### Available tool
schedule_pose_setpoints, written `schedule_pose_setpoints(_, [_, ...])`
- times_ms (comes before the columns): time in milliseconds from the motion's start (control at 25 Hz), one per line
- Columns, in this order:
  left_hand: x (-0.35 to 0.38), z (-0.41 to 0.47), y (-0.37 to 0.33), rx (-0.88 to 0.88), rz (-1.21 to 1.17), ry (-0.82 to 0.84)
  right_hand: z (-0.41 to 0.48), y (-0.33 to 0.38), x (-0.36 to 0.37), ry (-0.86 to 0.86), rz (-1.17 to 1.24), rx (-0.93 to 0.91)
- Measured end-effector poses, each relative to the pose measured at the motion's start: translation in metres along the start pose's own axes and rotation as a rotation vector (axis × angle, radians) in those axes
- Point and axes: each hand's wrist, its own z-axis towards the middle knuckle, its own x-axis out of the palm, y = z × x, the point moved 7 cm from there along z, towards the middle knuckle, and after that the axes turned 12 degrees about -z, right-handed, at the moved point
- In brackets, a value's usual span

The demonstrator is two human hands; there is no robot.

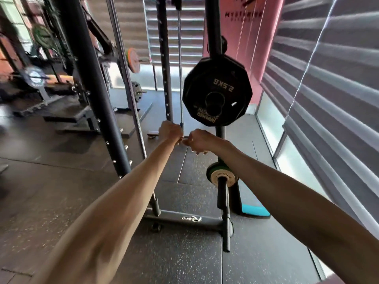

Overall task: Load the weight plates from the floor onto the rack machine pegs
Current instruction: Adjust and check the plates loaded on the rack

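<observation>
A black 2.5 kg weight plate (217, 90) hangs on an upper peg of the rack's right upright (213, 23). Lower down, a small green and cream plate (222, 176) sits on a long black peg (225, 214) that points toward me. Both my arms reach forward. My left hand (170, 131) and my right hand (198, 141) are closed together on a small metal fitting (185, 137) at the bottom of a thin vertical cable rod (180, 68). What lies between the fingers is mostly hidden.
The rack's base bar (184, 219) lies on the black rubber floor (82, 201). A thick black post (90, 78) stands to the left. Window blinds (328, 78) close off the right side. More plates and benches (37, 76) are at the back left.
</observation>
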Motion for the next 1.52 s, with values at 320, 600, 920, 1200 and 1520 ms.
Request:
schedule_pose_setpoints(320, [-0.013,-0.090,-0.170,0.724,0.134,-0.056,-0.064,-0.010,-0.138,-0.931,0.106,0.037])
schedule_pose_setpoints(600, [0.042,-0.068,-0.187,0.837,0.400,0.091,-0.046,-0.099,-0.157,-0.912,0.092,0.309])
schedule_pose_setpoints(920, [0.053,-0.055,-0.170,0.997,0.281,0.133,-0.023,-0.100,-0.155,-0.904,0.146,0.220])
schedule_pose_setpoints(1200, [0.061,-0.045,-0.155,0.969,0.237,0.100,-0.021,-0.106,-0.163,-0.931,0.084,0.281])
schedule_pose_setpoints(1520, [0.059,-0.032,-0.137,0.925,0.168,0.089,-0.015,-0.107,-0.160,-0.932,0.102,0.280])
